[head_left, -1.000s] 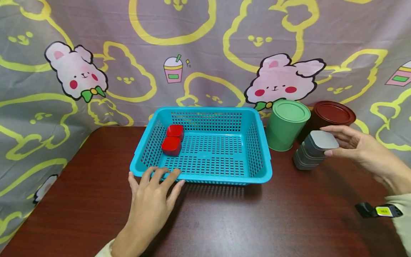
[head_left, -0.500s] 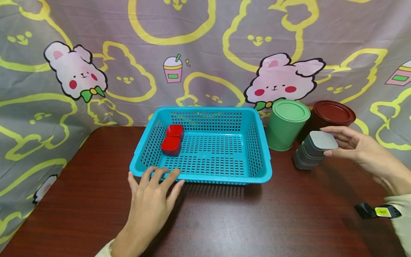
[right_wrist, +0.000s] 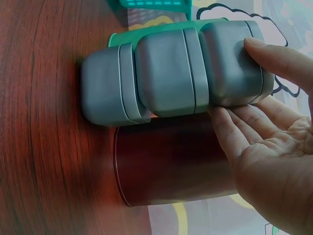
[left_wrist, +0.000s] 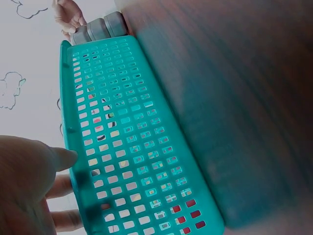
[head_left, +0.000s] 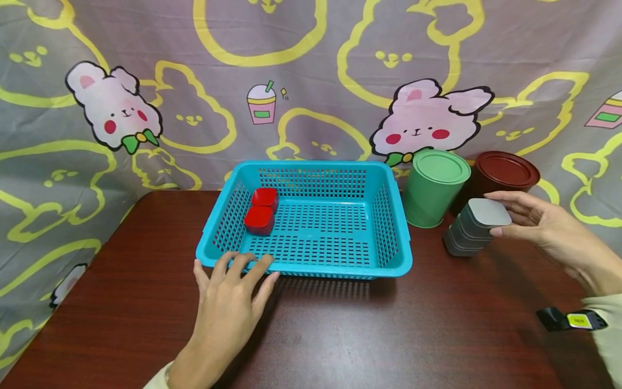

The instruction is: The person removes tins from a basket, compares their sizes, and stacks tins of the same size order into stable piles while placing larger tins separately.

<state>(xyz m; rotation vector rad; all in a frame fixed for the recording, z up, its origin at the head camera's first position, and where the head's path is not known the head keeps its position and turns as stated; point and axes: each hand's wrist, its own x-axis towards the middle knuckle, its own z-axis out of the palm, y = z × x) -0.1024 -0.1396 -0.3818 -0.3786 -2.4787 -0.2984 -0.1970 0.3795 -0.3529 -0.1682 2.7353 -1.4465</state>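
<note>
A blue plastic basket [head_left: 311, 272] with perforated sides stands on the table. At its near-left rim is my left hand [head_left: 225, 302], fingers bent over the edge and thumb on the outer side in the left wrist view. Inside the basket's left end sit two small red square containers [head_left: 259, 220], one behind the other. On the right, my right hand [head_left: 539, 219] pinches the top of three stacked grey lidded containers [right_wrist: 166, 71] between thumb and fingers. The thumb presses the near side of the top container [right_wrist: 230, 61]; the fingers lie against its other side. The lowest one rests on the table.
A light green can [head_left: 432, 192] stands right of the basket, with a dark red can [head_left: 502, 170] beside it, behind the grey stack. A patterned cloth [head_left: 311, 81] hangs behind the brown table [head_left: 340, 335]. A black strap with a yellow label [head_left: 578, 320] is at the right sleeve.
</note>
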